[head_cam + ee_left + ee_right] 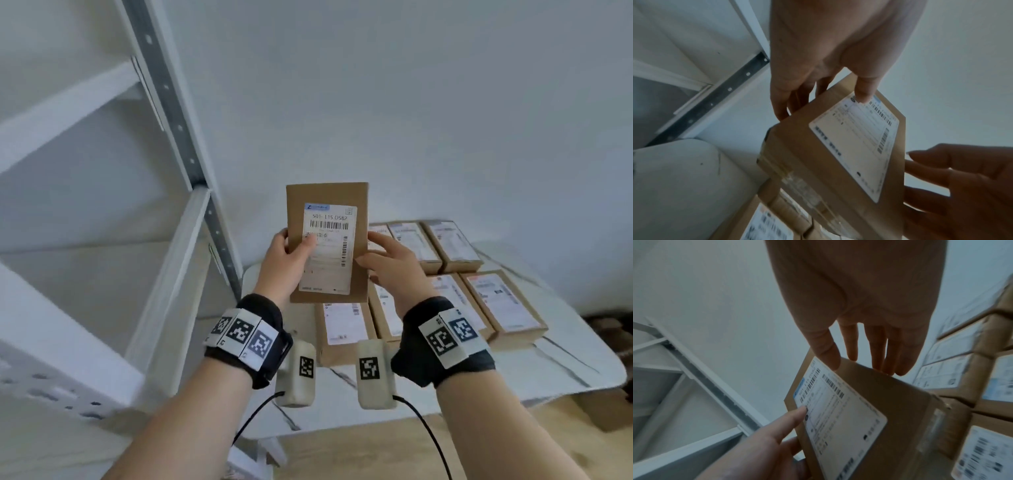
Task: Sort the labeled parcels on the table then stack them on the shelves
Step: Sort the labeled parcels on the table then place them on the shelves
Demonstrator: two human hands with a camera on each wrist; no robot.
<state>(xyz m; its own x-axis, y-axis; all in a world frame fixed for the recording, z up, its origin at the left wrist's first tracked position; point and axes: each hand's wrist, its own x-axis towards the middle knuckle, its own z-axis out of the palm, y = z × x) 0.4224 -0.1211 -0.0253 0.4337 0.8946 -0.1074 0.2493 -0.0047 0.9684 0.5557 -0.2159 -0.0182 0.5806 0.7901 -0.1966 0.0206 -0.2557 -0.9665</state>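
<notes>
Head view: a brown parcel [327, 243] is held upright above the tabletop [565, 373], its white shipping label [328, 248] facing the camera; the large code is legible, the smaller print blurred. The left hand [286, 255] at 9 o'clock has its grip closed on the parcel's edge, thumb across the label and fingers hidden behind. The right hand [390, 260] at 3 o'clock has straight fingers beside the opposite edge, grip loose. Behind, more labeled parcels [503, 305] lie flat in rows, the nearest partly covered by the wrists. White shelving [171, 274] rises at 9 o'clock, cut off by the frame. Left wrist view: dim; the left hand [830, 53] shows its thumb on the label [855, 151] of the parcel [797, 162], fingers tucked behind. The right hand [962, 186] enters at 4 o'clock. Right wrist view: the right hand [863, 305] has extended fingers at the top edge of the parcel [890, 394]; contact cannot be told. The left hand [764, 439] thumb lies on the label [838, 423].
</notes>
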